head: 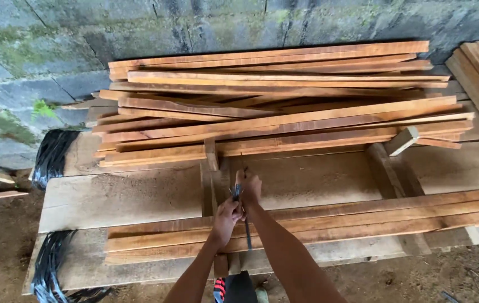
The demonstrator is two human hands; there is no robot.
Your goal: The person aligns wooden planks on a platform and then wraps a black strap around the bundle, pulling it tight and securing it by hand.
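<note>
Both hands clamped on a thin dark tool [245, 221]: left hand [227, 217] at mid-shaft, right hand [249, 188] just beyond it, over a short upright batten [211, 160] on the worktop [121, 199]. Step judged as marking or measuring the batten. Next move needs a steady tool, clear of the near slats [362, 219] beside the hands.

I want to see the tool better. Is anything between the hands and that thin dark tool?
No. Both the left hand and the right hand already grip the thin dark tool, over the near wooden strips.
</note>
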